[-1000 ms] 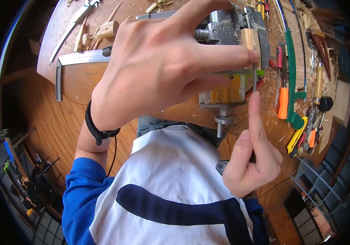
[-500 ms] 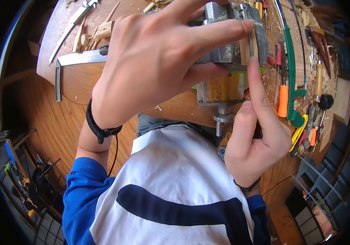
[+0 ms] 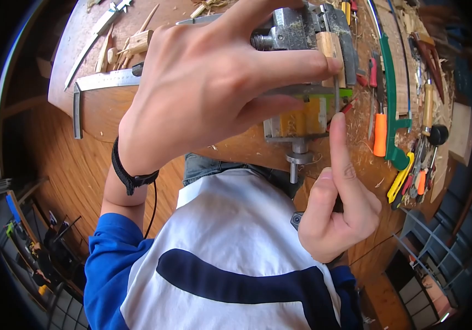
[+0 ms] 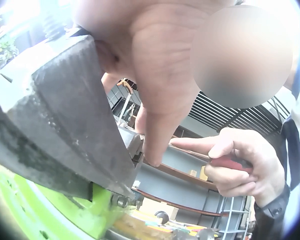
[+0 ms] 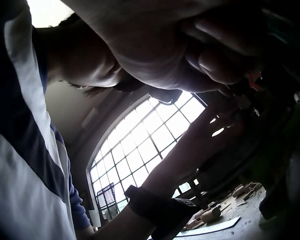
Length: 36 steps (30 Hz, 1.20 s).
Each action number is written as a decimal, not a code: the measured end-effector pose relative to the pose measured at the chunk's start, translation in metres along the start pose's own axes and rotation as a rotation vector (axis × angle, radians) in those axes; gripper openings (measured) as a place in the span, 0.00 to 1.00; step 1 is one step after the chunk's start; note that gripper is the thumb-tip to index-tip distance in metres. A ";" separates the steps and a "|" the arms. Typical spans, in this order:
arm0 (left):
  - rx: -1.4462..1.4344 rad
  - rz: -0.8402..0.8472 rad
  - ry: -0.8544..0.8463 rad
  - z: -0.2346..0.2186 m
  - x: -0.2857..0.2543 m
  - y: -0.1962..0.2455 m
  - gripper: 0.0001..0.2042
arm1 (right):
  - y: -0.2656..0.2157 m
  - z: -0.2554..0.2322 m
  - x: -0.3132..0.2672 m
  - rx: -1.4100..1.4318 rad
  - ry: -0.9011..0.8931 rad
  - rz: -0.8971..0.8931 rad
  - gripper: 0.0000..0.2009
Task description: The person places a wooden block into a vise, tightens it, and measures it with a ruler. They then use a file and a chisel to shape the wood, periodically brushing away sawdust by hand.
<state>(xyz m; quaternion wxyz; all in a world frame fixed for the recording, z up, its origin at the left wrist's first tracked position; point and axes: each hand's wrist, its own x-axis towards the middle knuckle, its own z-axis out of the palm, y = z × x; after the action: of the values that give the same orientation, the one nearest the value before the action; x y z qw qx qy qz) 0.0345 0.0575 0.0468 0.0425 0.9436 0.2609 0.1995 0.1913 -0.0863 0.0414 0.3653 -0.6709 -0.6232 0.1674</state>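
Observation:
A pale wooden piece (image 3: 326, 44) is clamped in a grey metal vise (image 3: 291, 32) at the table edge. Over the vise spreads my left hand (image 3: 206, 88), one extended fingertip touching a thin metal tool (image 3: 336, 99) against the wood. My right hand (image 3: 343, 212), nearer my body, has its index finger straight along the tool's shaft and the other fingers curled. The left wrist view shows those fingers round a red handle (image 4: 230, 163), with the vise jaw large at left. In the right wrist view the hands are dark and the tool cannot be made out.
A steel square (image 3: 106, 80), carved wooden pieces and a mallet-like block lie at the table's left. Right of the vise are an orange-handled tool (image 3: 379, 135), a green-framed saw (image 3: 393, 104), a yellow cutter (image 3: 400, 179), several other tools and shavings. The vise's screw handle (image 3: 294, 170) juts toward my body.
Over the last second my right hand went forward along the wood and then came back toward my body with the tool. My left fingertip moved forward and back with it.

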 end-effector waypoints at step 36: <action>-0.228 -0.054 0.430 0.028 -0.002 -0.006 0.27 | -0.002 0.010 0.026 0.005 0.020 -0.003 0.24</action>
<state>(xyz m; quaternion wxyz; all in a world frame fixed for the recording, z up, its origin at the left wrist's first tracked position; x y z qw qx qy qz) 0.0413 0.0622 0.0192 0.0975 0.8612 0.2648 0.4227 0.1874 -0.0582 0.0420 0.3736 -0.6706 -0.6201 0.1617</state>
